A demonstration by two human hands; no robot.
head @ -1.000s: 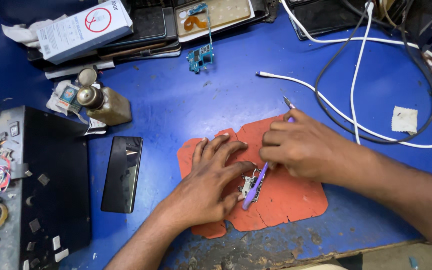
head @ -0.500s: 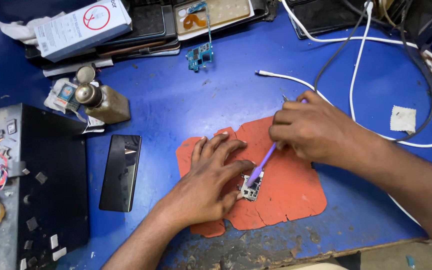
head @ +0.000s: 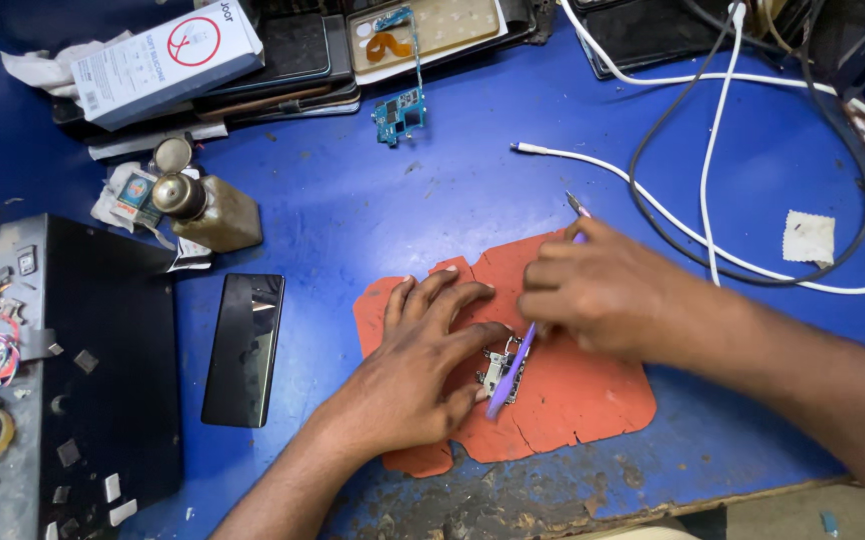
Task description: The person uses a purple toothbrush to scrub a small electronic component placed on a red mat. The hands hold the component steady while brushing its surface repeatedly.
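1. The left hand (head: 418,365) lay palm down on the orange mat (head: 573,395), fingers spread flat toward twelve o'clock, its thumb and forefinger pressed against the small circuit board (head: 500,372) to pin it in place.
2. The right hand (head: 603,295) was curled shut around a purple brush (head: 513,365), pinching its handle; the brush slanted down toward seven o'clock, and its lower end lay on the small circuit board.
3. The small circuit board sat near the middle of the orange mat, just at four o'clock of the left hand's knuckles and at seven o'clock of the right hand.
4. The orange mat, cracked along its near edge, lay on the blue desk (head: 353,210).
5. A black phone (head: 245,347) lay face up at nine o'clock of the left hand, well apart from the mat.
6. A brown bottle (head: 208,210) stood at eleven o'clock of the phone.
7. A blue circuit board (head: 400,115) lay at twelve o'clock of the mat, far up the desk.
8. White cables (head: 713,150) and a black cable (head: 643,190) looped at one to two o'clock of the right hand.
9. A black tray (head: 103,360) of small scrap parts stood at nine o'clock of the phone.
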